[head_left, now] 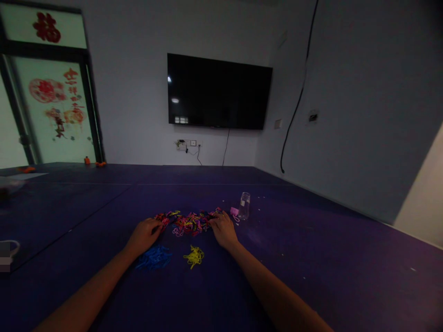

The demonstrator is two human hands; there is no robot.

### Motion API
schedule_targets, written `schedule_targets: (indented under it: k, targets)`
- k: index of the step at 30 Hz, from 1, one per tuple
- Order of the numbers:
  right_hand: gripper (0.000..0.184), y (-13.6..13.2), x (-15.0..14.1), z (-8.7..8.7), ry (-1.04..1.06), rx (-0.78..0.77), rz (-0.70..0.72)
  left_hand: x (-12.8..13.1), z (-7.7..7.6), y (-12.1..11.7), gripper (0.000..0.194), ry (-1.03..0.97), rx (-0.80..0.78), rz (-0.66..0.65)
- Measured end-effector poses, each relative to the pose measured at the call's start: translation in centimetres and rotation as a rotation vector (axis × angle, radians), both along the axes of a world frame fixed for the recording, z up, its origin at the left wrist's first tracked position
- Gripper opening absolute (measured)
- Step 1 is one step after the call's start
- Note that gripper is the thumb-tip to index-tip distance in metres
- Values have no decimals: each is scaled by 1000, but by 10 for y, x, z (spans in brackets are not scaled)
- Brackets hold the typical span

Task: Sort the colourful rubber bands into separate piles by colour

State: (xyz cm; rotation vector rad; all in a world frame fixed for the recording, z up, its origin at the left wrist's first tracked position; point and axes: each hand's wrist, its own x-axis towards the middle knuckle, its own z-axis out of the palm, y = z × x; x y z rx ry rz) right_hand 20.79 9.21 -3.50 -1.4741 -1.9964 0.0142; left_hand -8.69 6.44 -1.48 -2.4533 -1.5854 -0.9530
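A mixed heap of small rubber bands [189, 223], mostly red and pink with some yellow and dark ones, is spread across the dark purple surface. At its left end, the curled fingers of my left hand [145, 235] close on some reddish bands. My right hand [224, 230] rests at the opposite end, fingers apart and reaching over the bands; its fingertips are partly lost among them. Just below my left hand lies a pile of blue bands [154, 257]. A smaller yellow bunch [194, 257] sits between my forearms.
A clear bottle [244, 206] stands right of the heap, beside a pink tag [234, 211]. White scraps dot the surface [332, 276]. Small orange objects [99, 163] lie near the door. A television [219, 92] hangs on the wall; a black cable [294, 115] dangles at right.
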Motion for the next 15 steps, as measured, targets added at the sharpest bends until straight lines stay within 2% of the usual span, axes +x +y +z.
schedule_targets:
  k: [6, 15]
  targets:
    - [24, 1, 1, 1, -24, 14, -9, -1, -2, 2, 28, 18, 15, 12]
    - [23, 9, 5, -4, -8, 35, -16, -1, -2, 2, 30, 23, 8, 12]
